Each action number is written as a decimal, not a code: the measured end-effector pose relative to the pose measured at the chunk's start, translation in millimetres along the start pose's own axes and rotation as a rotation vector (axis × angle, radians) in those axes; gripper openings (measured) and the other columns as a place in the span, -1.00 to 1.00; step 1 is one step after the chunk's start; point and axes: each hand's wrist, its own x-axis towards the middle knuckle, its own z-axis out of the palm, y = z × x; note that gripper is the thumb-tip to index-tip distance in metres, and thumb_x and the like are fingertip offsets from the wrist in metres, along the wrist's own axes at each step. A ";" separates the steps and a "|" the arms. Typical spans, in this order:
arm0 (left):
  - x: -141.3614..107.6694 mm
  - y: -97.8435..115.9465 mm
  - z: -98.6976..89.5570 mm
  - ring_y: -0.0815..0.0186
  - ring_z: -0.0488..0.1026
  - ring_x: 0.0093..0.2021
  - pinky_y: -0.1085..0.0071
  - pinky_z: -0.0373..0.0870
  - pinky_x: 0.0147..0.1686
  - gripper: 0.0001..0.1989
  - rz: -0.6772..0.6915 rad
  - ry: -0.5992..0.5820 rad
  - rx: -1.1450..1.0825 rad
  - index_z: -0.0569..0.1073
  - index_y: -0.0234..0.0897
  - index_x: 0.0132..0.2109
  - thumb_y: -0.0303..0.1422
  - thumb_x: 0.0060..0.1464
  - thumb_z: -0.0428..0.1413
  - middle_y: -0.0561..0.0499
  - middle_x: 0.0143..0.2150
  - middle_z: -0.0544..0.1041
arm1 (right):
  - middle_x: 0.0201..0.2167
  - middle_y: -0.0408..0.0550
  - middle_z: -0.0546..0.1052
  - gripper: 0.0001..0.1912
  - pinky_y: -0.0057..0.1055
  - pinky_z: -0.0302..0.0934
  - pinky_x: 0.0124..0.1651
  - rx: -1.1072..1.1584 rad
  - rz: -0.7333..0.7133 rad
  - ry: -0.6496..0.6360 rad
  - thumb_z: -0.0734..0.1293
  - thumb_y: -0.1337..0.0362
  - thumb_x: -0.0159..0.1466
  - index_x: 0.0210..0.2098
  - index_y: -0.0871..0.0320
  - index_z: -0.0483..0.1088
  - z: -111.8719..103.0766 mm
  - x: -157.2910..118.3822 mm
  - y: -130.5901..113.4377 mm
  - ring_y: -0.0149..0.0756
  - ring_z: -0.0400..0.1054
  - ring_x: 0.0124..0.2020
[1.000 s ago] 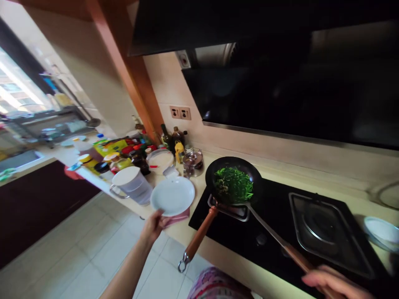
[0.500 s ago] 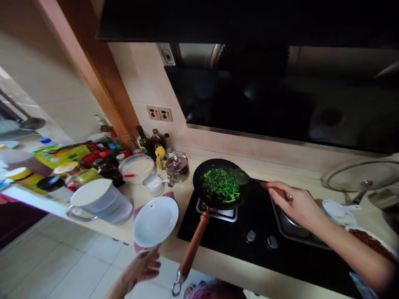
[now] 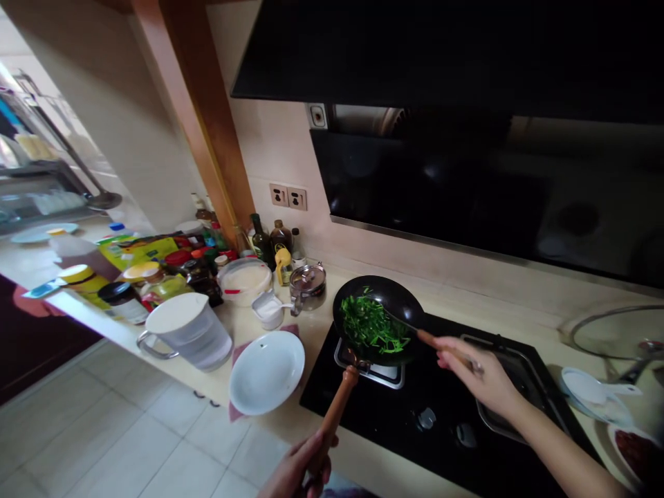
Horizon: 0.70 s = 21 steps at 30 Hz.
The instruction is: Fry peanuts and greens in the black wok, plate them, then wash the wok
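A black wok [image 3: 407, 301] sits on the left burner of the stove, holding chopped green vegetables [image 3: 369, 324]. My left hand [image 3: 306, 460] is closed around the wok's long wooden handle [image 3: 337, 408] near its lower end. In my right hand [image 3: 480, 377] is the wooden handle of a spatula [image 3: 429, 337]; its blade reaches into the greens and is partly hidden by them. A white plate [image 3: 267, 373] with a few green bits on it rests on a reddish cloth [image 3: 236, 413], left of the wok handle.
Left of the stove stand a water pitcher [image 3: 189, 332], a container of white powder [image 3: 270, 311], a glass pot [image 3: 308, 283] and several bottles and jars. At right are a glass lid [image 3: 617, 335], a white scoop [image 3: 586, 386] and a bowl of dark red food [image 3: 640, 453].
My left hand has moved right from beside the plate and taken hold of the wok handle. The spatula has dipped lower into the greens. The camera view has shifted.
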 end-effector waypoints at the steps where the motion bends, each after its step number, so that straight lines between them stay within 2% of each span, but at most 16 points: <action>1: -0.4 0.7 0.1 0.57 0.11 -0.76 0.56 -0.28 -0.74 -0.33 -0.006 -0.005 -0.001 0.44 -0.32 -0.14 0.19 -0.18 0.14 0.08 -0.58 0.41 | -0.19 0.04 0.58 -0.71 -0.29 0.40 -0.16 -0.143 -0.131 -0.091 0.23 0.18 0.32 -0.02 0.11 0.41 0.3 -12.2 -13.8 -0.22 0.51 -0.24; 3: -1.4 1.5 1.2 0.59 0.09 -0.77 0.56 -0.27 -0.74 -0.34 -0.008 -0.007 -0.009 0.43 -0.32 -0.15 0.18 -0.19 0.15 0.10 -0.59 0.40 | -0.20 0.01 0.57 -0.69 -0.34 0.38 -0.21 -0.413 -0.348 -0.242 0.19 0.31 0.34 0.04 0.07 0.38 8.1 -32.2 -36.5 -0.26 0.48 -0.25; 5: -2.8 1.7 3.2 0.60 0.07 -0.78 0.56 -0.27 -0.74 -0.35 -0.003 0.000 -0.025 0.44 -0.33 -0.17 0.17 -0.20 0.17 0.13 -0.62 0.36 | -0.32 0.00 0.55 -0.64 -0.39 0.34 -0.33 -0.635 -0.473 -0.319 0.18 0.39 0.31 0.08 0.11 0.35 25.5 -42.5 -48.7 -0.28 0.45 -0.37; 9: -6.7 2.2 6.8 0.61 0.06 -0.75 0.58 -0.26 -0.72 -0.36 0.012 0.008 -0.045 0.44 -0.34 -0.14 0.14 -0.18 0.19 0.16 -0.62 0.31 | -0.43 0.01 0.50 -0.64 -0.43 0.21 -0.47 -0.963 -0.542 -0.345 0.22 0.47 0.23 0.01 0.24 0.38 60.8 -41.2 -47.7 -0.31 0.38 -0.50; 12: -8.7 2.8 8.4 0.61 0.05 -0.73 0.59 -0.25 -0.71 -0.37 -0.006 0.013 -0.064 0.45 -0.34 -0.14 0.11 -0.19 0.21 0.16 -0.61 0.31 | -0.44 0.00 0.48 -0.63 -0.42 0.15 -0.50 -1.064 -0.580 -0.388 0.25 0.46 0.19 0.00 0.24 0.37 64.2 -46.5 -44.0 -0.31 0.35 -0.52; 15: -9.4 3.3 9.6 0.62 0.04 -0.74 0.60 -0.27 -0.71 -0.37 -0.012 0.008 -0.078 0.45 -0.35 -0.16 0.12 -0.20 0.22 0.16 -0.62 0.31 | -0.45 0.00 0.48 -0.62 -0.39 0.11 -0.54 -1.109 -0.656 -0.436 0.27 0.44 0.15 -0.01 0.25 0.37 52.6 -50.1 -42.5 -0.27 0.34 -0.54; 17: -9.7 3.3 10.1 0.62 0.04 -0.74 0.60 -0.26 -0.71 -0.36 0.001 0.011 -0.094 0.44 -0.36 -0.16 0.11 -0.22 0.23 0.16 -0.62 0.32 | -0.47 -0.02 0.48 -0.68 -0.41 0.11 -0.54 -1.093 -0.611 -0.389 0.24 0.45 0.20 -0.05 0.23 0.39 44.2 -37.9 -38.3 -0.30 0.34 -0.56; 21: -9.5 2.7 9.5 0.62 0.06 -0.74 0.61 -0.26 -0.70 -0.34 -0.034 0.030 -0.091 0.43 -0.34 -0.17 0.12 -0.25 0.24 0.17 -0.62 0.32 | -0.35 -0.03 0.53 -0.71 -0.46 0.24 -0.38 -0.906 -0.403 -0.152 0.11 0.36 0.36 -0.02 0.14 0.38 41.4 7.0 -22.6 -0.35 0.43 -0.44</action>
